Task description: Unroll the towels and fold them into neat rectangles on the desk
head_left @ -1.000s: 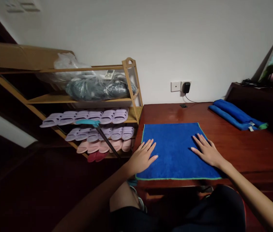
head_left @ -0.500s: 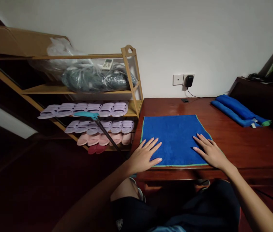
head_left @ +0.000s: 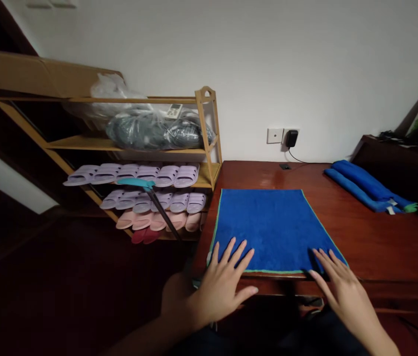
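Note:
A blue towel (head_left: 271, 227) with a green hem lies flat on the dark red wooden table (head_left: 372, 232). My left hand (head_left: 226, 284) is open, fingers spread, with its fingertips on the towel's near left corner. My right hand (head_left: 344, 289) is open too, fingers stretched over the near right corner at the table's front edge. Neither hand holds anything.
Folded blue towels (head_left: 368, 185) lie at the table's far right. A wooden shoe rack (head_left: 205, 148) with several lilac and pink slippers (head_left: 149, 175) and plastic bags stands to the left. A mop (head_left: 146, 190) leans against it. A wall socket with a charger (head_left: 290, 137) is behind the table.
Both hands have slid back across the towel toward me, from its middle to the near corners at the table's front edge. The towel stays flat.

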Demonstrator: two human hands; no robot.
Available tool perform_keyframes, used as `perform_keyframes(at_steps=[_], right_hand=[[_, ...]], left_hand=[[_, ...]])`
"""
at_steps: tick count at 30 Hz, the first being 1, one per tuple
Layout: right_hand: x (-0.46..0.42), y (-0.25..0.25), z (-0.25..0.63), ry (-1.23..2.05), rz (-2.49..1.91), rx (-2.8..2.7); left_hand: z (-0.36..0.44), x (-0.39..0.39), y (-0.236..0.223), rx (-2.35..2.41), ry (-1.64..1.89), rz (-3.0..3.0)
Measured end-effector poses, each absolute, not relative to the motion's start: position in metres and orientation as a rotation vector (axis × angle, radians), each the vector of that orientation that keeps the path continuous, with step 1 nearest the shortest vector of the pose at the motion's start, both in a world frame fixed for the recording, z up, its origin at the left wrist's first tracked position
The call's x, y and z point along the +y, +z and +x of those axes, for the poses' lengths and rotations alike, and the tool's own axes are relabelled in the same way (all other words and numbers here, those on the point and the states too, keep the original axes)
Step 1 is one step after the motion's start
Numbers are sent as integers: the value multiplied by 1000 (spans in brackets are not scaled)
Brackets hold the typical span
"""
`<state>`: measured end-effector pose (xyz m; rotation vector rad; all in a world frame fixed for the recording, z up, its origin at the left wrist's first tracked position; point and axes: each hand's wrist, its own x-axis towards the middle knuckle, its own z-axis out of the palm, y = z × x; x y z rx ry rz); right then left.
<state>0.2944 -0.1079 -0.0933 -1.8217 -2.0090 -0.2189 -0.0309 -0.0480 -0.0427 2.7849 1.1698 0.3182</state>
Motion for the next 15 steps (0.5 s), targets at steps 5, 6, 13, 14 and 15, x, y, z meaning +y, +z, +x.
perform_keyframes(at_steps=[5, 6, 13, 14, 15], right_hand=[[-93, -99, 290, -188, -1904, -2030], [-85, -96, 292, -138, -1918, -2065], [3, -62, 302, 256, -1937, -2300], [16, -60, 301, 258, -1950, -2313], [28, -58, 300, 230, -1977, -2317]], left_hand=[[-37, -28, -45, 1171, 319, 2777], [-40, -19, -44, 1159, 304, 2778], [-45, 75, -30, 1104, 45, 2703], [-44, 86, -28, 1112, 8, 2674], [-42, 95, -26, 1128, -19, 2652]])
